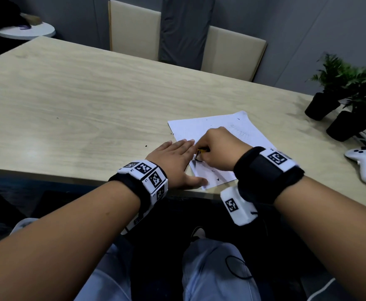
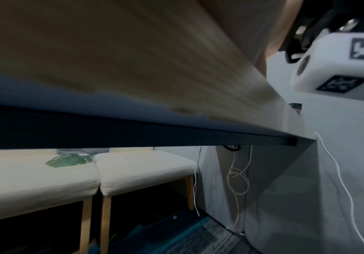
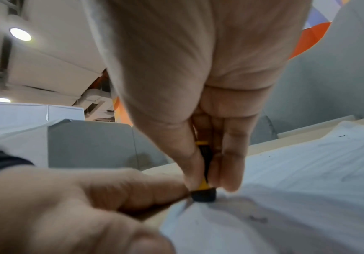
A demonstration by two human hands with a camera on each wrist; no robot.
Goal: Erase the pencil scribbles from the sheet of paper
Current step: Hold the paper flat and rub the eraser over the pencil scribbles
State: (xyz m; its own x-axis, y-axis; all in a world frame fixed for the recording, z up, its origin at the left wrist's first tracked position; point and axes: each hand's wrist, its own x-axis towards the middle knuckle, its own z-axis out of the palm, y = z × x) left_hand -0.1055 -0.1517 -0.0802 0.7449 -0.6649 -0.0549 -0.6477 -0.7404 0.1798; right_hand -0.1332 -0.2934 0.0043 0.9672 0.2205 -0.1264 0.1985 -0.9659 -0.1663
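The sheet of paper (image 1: pixel 210 135) lay at the table's (image 1: pixel 91 94) near edge, left hand (image 1: pixel 173 162) flat on it, right hand (image 1: pixel 218 148) pinching the eraser (image 3: pixel 203 195). Hard rubbing might crumple or tear it.

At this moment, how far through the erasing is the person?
Seemingly done: only faint marks remain on the far part of the sheet of paper. In hand: the right hand presses the black eraser on the sheet's near-left part while the left hand lies flat at its edge. Left: a dark scribble beside the eraser, plus crumbs.
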